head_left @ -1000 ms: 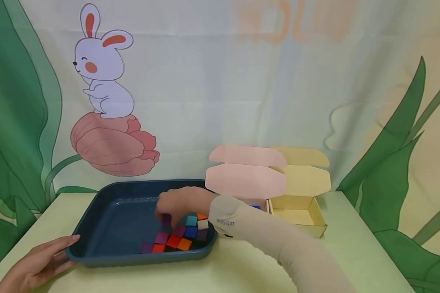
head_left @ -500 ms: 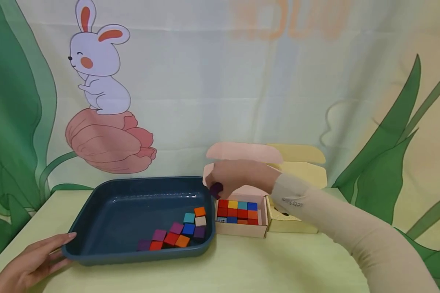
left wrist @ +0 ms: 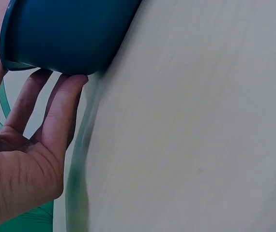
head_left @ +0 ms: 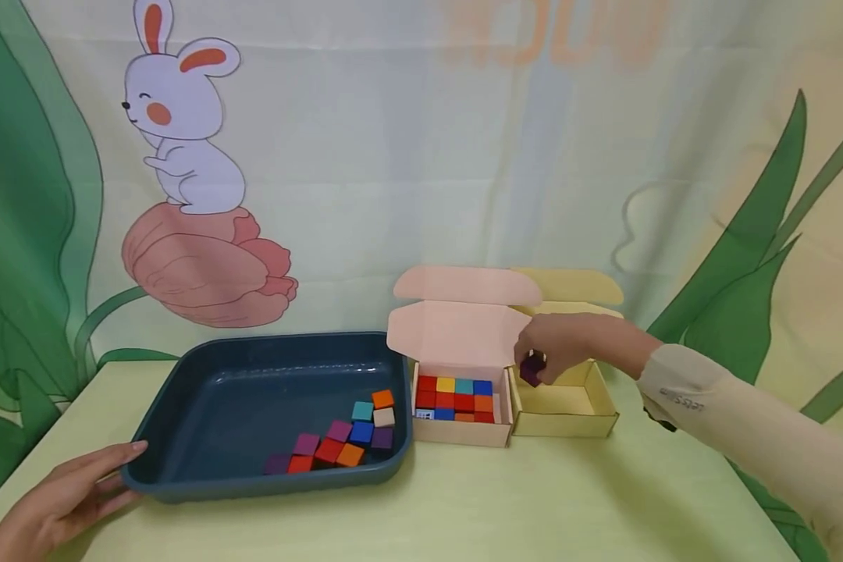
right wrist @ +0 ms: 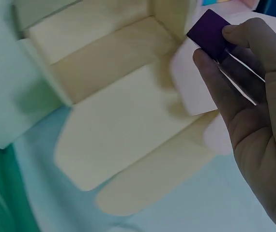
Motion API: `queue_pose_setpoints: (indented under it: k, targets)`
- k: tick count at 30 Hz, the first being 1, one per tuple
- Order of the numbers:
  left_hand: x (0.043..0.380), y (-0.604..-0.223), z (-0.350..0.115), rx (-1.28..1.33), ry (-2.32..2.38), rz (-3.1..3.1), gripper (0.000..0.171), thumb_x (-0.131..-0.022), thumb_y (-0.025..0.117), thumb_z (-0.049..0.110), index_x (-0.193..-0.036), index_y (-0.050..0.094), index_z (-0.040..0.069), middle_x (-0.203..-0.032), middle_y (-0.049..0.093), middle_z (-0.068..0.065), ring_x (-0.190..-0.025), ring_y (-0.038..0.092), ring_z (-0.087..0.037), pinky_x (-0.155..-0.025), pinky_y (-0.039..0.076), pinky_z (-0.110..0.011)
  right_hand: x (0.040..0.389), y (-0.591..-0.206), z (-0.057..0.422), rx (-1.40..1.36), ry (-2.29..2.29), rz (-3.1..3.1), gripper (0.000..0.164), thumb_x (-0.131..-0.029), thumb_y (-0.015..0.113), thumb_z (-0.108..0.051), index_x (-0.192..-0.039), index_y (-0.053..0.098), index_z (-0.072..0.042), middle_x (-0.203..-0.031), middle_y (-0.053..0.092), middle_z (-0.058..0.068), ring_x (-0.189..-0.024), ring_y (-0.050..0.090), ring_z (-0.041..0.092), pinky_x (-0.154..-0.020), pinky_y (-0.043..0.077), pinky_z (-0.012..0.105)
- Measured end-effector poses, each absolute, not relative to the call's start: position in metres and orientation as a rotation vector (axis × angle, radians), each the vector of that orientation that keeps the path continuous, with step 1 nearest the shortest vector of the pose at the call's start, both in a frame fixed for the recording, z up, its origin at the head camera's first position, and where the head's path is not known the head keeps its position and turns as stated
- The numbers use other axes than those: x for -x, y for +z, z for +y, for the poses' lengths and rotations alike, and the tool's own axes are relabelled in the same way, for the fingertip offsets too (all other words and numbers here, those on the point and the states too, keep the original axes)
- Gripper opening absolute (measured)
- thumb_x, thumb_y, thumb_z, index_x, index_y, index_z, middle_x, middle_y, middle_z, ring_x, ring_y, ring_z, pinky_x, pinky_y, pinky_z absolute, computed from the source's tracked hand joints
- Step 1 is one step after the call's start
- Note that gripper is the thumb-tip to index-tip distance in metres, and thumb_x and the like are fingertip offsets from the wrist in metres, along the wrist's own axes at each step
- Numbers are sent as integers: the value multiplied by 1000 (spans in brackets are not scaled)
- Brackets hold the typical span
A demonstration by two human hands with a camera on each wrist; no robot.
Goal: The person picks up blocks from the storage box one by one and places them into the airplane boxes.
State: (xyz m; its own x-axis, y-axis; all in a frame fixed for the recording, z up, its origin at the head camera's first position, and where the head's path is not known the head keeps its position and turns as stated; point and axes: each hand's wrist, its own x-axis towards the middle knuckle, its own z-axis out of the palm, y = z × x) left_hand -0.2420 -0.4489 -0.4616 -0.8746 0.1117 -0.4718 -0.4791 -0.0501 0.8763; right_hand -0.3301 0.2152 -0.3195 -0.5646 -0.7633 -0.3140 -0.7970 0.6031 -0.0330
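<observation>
My right hand [head_left: 576, 343] pinches a dark purple cube [right wrist: 208, 34] between thumb and fingertips. In the head view, it is over the left part of the yellow cardboard box [head_left: 565, 425], whose lid stands raised behind. Beside that, the pink cardboard box [head_left: 460, 433] holds rows of red, yellow, blue, teal and orange cubes. My left hand [head_left: 66, 496] grips the near left corner of the dark blue tray [head_left: 218, 414], thumb on the rim and fingers against the outer wall. Several loose cubes [head_left: 330, 450], purple, red, orange, blue, teal and cream, lie in the tray's right front part.
The tray and both boxes stand side by side on a pale green table [head_left: 457, 507]. The pink lid [head_left: 457, 328] rises upright behind its box. A cloth backdrop [head_left: 449, 156] with a rabbit and leaves hangs behind the table.
My right hand has lifted the purple cube out of the tray and carried it right, past the pink box to the yellow one. My left hand stays at the tray's corner.
</observation>
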Motion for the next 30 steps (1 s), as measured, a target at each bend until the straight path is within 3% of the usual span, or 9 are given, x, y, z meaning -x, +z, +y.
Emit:
queue_pose_setpoints:
  k: [6,11,19,30]
  targets:
    - [241,-461,-451,416,1965,1828,22,-105,60,31,-89,74,29,-97,60,16,-88,69,-6,-91,62,-35,324,-333,250,1297,131,2583,18,-84,74,-6,-102,74,-7,-92,65,1,-80,59,17,-68,53,25]
    - [242,-461,-450,398,1958,1847,25,-106,58,33,-87,74,33,-97,59,20,-88,69,-3,-90,62,-33,323,-339,262,1243,68,2607,17,-85,75,-5,-101,71,-7,-91,68,0,-78,60,13,-68,54,26]
    - [242,-461,-447,405,1966,1839,25,-106,58,32,-86,73,32,-96,61,18,-88,69,-3,-88,63,-31,326,-356,255,1029,38,2515,14,-89,79,-11,-101,73,-12,-93,70,-5,-81,61,6,-75,58,24]
    - [242,-460,-447,399,1949,1861,22,-106,58,33,-87,71,33,-96,62,16,-88,69,-4,-89,63,-32,332,-371,241,967,15,2512,13,-88,79,-9,-101,74,-8,-88,70,-3,-78,61,7,-74,59,24]
